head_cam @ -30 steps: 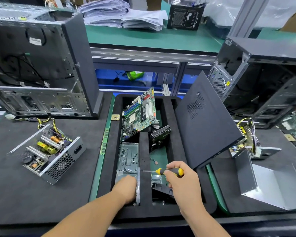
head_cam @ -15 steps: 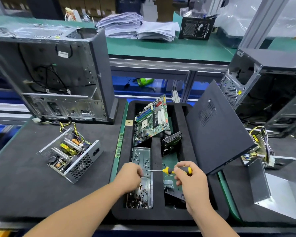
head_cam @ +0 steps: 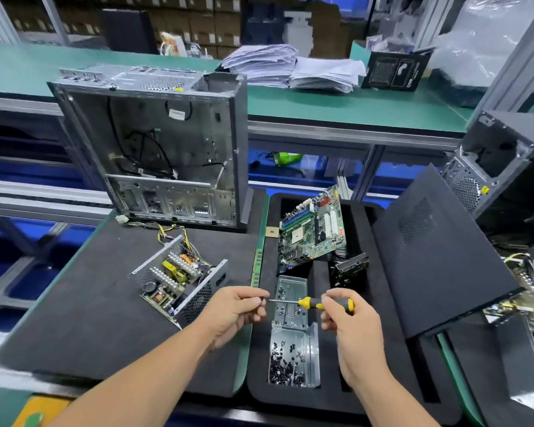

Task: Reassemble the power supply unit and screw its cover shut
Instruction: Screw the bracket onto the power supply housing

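Head view: right hand (head_cam: 349, 315) grips screwdriver (head_cam: 313, 302); left hand (head_cam: 239, 306) pinches at its tip, likely seating a screw. PSU (head_cam: 179, 280) lies open, left of screwdriver. Next: fit cover.

A black foam mat (head_cam: 74, 318) covers the near workbench, edged in green. Behind it runs a second bench with a green top (head_cam: 336, 109) on a grey metal frame (head_cam: 336, 135), carrying stacks of paper (head_cam: 290, 69) (loosely piled). Aluminium uprights (head_cam: 506, 66) rise at the right. Blue bins (head_cam: 290, 167) sit under the far bench, and shelves of brown cartons (head_cam: 198, 23) fill the dim back of the room.
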